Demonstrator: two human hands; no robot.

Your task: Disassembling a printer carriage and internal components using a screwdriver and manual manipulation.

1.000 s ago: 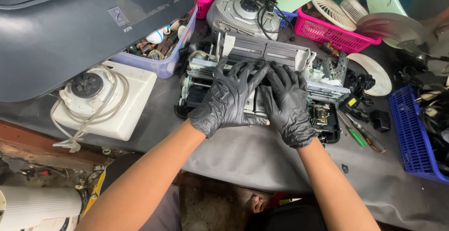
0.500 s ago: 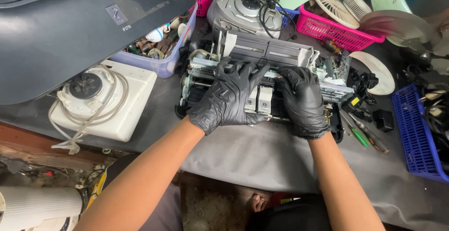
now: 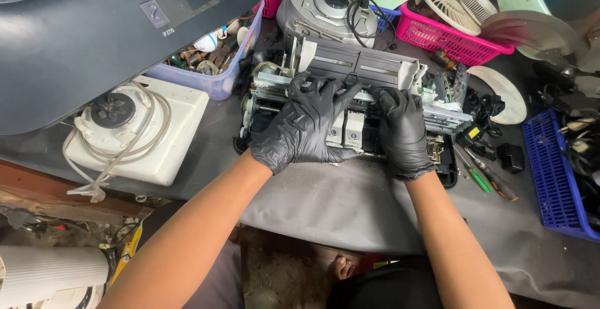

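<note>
You are pressing both gloved hands flat on the stripped printer (image 3: 350,106), which is sitting at the near middle of the grey table (image 3: 337,202): your left hand (image 3: 306,127) is lying spread over its centre, your right hand (image 3: 400,131) beside it, fingers curling over the rail. Keep your pressure even, judging by the loose parts; screwdrivers (image 3: 484,174) are lying right of the printer, and a pink basket (image 3: 456,37) is standing behind it.

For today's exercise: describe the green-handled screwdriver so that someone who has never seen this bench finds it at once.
Start at the stripped grey printer mechanism under the two black-gloved hands, then look off its right end. On the dark grey bench mat lie two slim tools side by side; the green-handled screwdriver is the nearer, its neighbour dark-handled.
</note>
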